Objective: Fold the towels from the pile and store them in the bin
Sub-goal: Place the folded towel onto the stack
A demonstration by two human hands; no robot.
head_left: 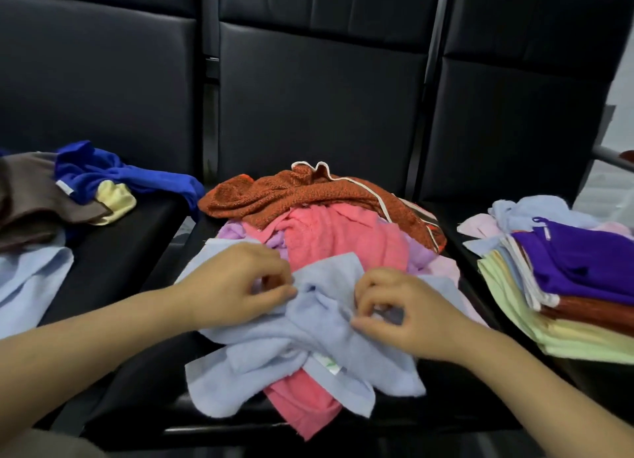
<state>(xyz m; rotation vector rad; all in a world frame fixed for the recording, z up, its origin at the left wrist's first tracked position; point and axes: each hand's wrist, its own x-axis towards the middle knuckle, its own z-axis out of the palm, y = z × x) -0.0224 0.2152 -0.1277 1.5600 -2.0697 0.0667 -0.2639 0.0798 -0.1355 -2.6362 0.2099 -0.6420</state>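
Both hands, left (236, 282) and right (408, 315), pinch the pale blue towel (308, 334) (its white label (327, 363) unreadable).

Materials: cloth on upholstered seating.
Light blue towel (319, 324) soft matt terry; orange cloth (308, 193) coarse, speckled weave; black seats (319, 108) smooth, faintly glossy leather-like padding.

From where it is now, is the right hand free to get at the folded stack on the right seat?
Probably not at once: the right hand is pinching the light blue towel, as is the left hand. Once it lets go, the path to the folded stack looks open, with only bare black seat between.
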